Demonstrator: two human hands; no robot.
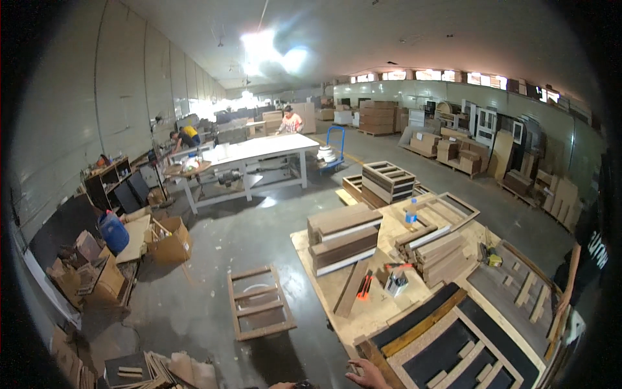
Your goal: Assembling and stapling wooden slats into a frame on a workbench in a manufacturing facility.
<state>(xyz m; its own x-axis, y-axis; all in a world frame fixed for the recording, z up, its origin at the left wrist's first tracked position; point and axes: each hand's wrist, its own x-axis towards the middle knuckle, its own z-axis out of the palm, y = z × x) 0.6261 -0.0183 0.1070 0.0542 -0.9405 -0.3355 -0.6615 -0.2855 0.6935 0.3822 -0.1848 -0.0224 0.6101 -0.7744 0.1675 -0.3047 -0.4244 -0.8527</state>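
One right hand [368,375] is showing loosely parted fingers; one wooden frame [423,337] is lying just right of it. One left hand [283,386] is barely showing, its grip unclear.

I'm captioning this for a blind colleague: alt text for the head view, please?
The person's right hand shows at the lower edge, close to a dark-panelled wooden frame. Beyond it, a plywood-topped worktable holds stacked wooden pieces and a bottle; left of that is a slatted frame. Farther back in the workshop, a co-worker stands at a white table.
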